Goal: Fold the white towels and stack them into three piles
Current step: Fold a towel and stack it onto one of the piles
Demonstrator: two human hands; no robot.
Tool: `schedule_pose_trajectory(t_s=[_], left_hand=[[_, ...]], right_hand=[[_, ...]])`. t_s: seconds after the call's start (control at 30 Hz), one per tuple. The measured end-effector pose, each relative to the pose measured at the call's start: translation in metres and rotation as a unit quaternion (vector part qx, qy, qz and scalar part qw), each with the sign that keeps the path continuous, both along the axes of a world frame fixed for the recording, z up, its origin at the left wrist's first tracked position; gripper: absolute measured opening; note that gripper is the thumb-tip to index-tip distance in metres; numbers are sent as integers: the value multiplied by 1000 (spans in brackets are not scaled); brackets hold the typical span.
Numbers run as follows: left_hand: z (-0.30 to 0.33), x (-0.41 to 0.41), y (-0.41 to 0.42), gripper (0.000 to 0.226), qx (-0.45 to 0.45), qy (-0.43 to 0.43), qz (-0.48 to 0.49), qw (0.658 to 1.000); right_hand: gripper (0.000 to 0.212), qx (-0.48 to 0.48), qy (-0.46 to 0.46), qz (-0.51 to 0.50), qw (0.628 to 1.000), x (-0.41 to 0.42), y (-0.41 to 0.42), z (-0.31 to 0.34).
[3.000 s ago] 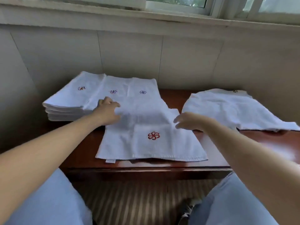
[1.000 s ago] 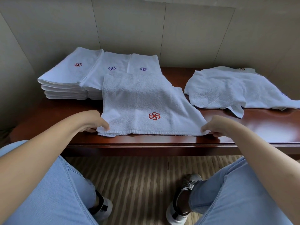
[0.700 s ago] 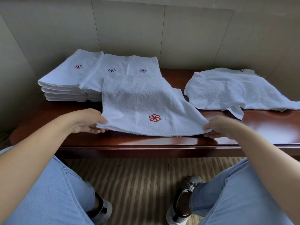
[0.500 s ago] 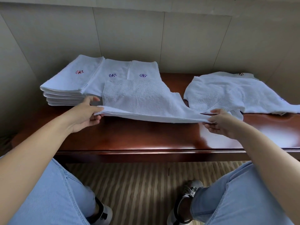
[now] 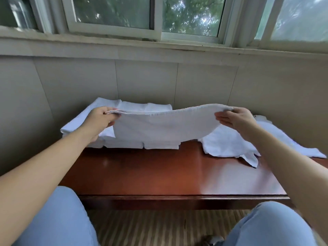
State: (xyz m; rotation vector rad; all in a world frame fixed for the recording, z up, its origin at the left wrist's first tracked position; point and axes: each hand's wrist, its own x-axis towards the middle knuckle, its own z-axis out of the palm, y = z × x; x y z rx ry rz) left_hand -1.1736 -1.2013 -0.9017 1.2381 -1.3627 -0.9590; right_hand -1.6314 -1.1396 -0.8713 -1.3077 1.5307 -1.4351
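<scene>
The left hand [image 5: 100,119] and right hand [image 5: 237,118] each pinch one end of a folded white towel [image 5: 163,126], held raised above the far left part of the tabletop [image 5: 159,171]. Beneath it, three folded piles [image 5: 134,144] sit along the far left edge. Unfolded towels [image 5: 230,142] lie at the far right.

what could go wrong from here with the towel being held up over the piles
The held towel sags between the left hand and right hand, so its fold may land crooked. Its hanging edge could brush the folded piles and skew them. The unfolded towels lie close beside it and may get dragged.
</scene>
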Motion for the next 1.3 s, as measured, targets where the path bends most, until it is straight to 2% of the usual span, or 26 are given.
schedule_pose_trajectory(t_s=[0.07, 0.2, 0.3, 0.4, 0.5, 0.57, 0.63, 0.73, 0.83, 0.93, 1.03, 1.2, 1.3], left_hand=[[23, 1, -1, 6, -59, -41, 44, 996], [74, 11, 14, 21, -150, -94, 122, 977], [108, 19, 20, 28, -201, -128, 154, 959], [134, 23, 21, 27, -227, -112, 152, 956], [144, 24, 18, 36, -229, -99, 168, 954], [135, 25, 11, 44, -206, -110, 170, 958], [110, 25, -3, 42, -155, -119, 153, 969], [47, 23, -30, 27, -15, -107, 99, 989], [-9, 15, -43, 5, 123, -63, 70, 988], [-37, 9, -53, 20, 154, 5, 44, 987], [-42, 7, -62, 29, 143, 20, 31, 989], [-32, 11, -63, 31, 146, 85, 12, 986], [-28, 20, -57, 29, 175, 90, -18, 980]], right_hand=[[24, -37, 33, -30, 998, 6, 0, 28], [29, -125, 80, -75, 986, 14, 12, 83], [30, -167, 155, -110, 967, 19, 25, 115], [33, -192, 205, -151, 948, 24, 30, 135], [33, -196, 197, -161, 947, 27, 25, 145], [32, -165, 191, -157, 955, 27, 16, 138], [28, -100, 170, -148, 969, 23, -1, 114], [15, 66, 104, -88, 988, 19, -30, 50], [16, 189, 44, -40, 980, 27, -52, -14], [23, 190, -4, -13, 982, 35, -69, -49], [26, 155, -33, -1, 987, 36, -78, -56], [18, 117, -87, 16, 989, 23, -82, -53], [20, 136, -117, 29, 983, 12, -73, -52]])
